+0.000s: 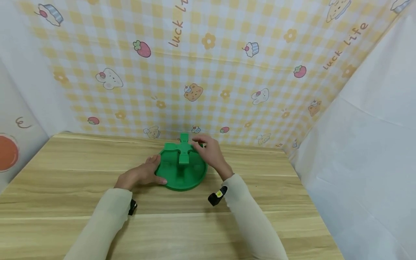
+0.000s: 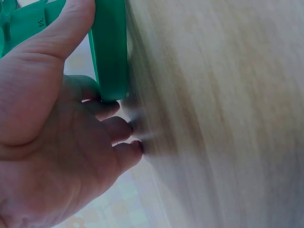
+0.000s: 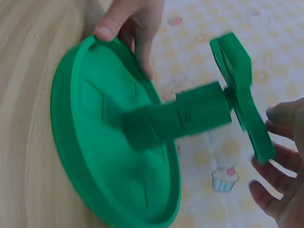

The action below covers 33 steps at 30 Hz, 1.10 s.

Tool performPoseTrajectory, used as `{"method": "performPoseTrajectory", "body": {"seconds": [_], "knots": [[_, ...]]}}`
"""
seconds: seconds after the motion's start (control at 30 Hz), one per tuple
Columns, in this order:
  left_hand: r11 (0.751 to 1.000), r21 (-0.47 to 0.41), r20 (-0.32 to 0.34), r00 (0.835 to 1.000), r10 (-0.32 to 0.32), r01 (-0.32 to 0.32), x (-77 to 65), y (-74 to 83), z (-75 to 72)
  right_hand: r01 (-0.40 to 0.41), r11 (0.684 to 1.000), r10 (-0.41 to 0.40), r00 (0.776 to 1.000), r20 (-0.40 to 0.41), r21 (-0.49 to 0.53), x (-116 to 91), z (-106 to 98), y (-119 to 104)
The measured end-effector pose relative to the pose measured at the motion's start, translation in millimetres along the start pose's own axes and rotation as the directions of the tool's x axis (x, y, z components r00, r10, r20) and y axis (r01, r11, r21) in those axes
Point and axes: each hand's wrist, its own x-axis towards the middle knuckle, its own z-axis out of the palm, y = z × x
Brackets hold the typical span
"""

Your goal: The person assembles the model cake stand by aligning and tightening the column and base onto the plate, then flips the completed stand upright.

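Observation:
A round green plastic dish [image 1: 191, 178] with a low rim stands on the table, and a thick post [image 3: 166, 121] rises from its middle. On top of the post sits a green cross-shaped piece [image 1: 184, 147] with flat, block-like ends. My left hand [image 1: 143, 174] grips the dish at its left rim, thumb toward the near side and fingers against the outer wall. My right hand [image 1: 210, 152] is at the right side of the cross, fingers loosely bent and spread apart. In the right wrist view its fingertips [image 3: 261, 161] are right by one arm of the cross.
The wood-grain table [image 1: 97, 155] runs out on both sides of the dish. A checked cloth [image 1: 208, 72] with cartoon prints hangs close behind it. White sheeting [image 1: 367, 144] closes off the right side.

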Motion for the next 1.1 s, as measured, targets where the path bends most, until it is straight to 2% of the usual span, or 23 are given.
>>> {"method": "performPoseTrajectory", "body": {"seconds": [0.13,0.3,0.43,0.7,1.1], "knots": [[1.000,0.009,-0.005,1.000,0.003,-0.003,-0.1,0.3,0.5,-0.052,0.997,0.050,0.998,0.025,0.049,-5.4,-6.7,7.7],[1.000,0.012,-0.004,1.000,0.001,-0.001,0.4,1.7,1.2,-0.073,0.995,0.069,0.996,0.047,0.072,-9.2,-9.4,9.4],[1.000,0.007,-0.002,1.000,0.000,0.000,0.4,2.4,1.5,-0.063,0.995,0.059,0.997,0.049,0.074,-10.3,-8.4,9.9],[1.000,0.006,-0.003,1.000,0.007,-0.007,-0.1,2.4,0.9,-0.036,0.999,0.036,0.998,0.057,0.011,-9.3,-5.3,9.8],[1.000,0.010,-0.006,1.000,0.019,-0.019,-0.3,1.5,1.0,-0.031,0.998,0.026,0.995,0.093,0.048,-11.5,-7.6,8.7]]}}
